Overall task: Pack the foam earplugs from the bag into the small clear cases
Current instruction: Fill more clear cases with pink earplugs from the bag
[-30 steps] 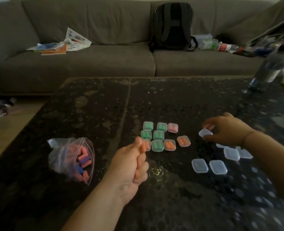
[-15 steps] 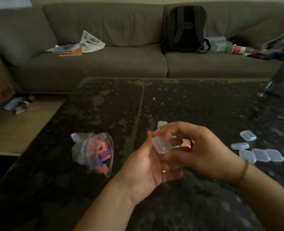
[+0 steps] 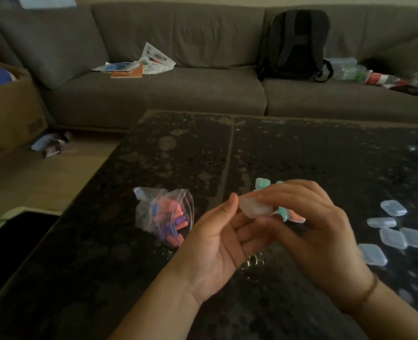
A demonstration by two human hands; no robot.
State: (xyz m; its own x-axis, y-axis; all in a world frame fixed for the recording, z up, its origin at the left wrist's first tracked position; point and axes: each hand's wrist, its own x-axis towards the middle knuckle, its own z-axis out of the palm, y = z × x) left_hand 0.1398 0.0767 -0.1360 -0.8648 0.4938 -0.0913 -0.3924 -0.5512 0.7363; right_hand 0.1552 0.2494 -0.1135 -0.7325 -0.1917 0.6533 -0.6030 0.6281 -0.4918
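A small clear case point(image 3: 255, 208) is held above the dark table point(image 3: 178, 153) between both hands. My right hand point(image 3: 318, 229) pinches it from the right and above. My left hand point(image 3: 223, 238) is palm up beneath it, thumb against the case's left edge. A clear zip bag point(image 3: 165, 215) with pink and purple foam earplugs lies on the table to the left. Filled cases point(image 3: 261, 184) with green and orange plugs lie mostly hidden behind my hands. Several empty clear cases point(image 3: 394, 231) lie at the right.
A grey sofa point(image 3: 178, 89) runs along the back with papers point(image 3: 139, 65), a black backpack point(image 3: 297, 45) and bottles on it. A cardboard box point(image 3: 9, 111) stands on the floor at the left. The table's left edge runs diagonally toward me.
My right hand took a clear case from the right-hand group and brought it to the centre, where my left hand turned palm up to meet it. The view shifted left.
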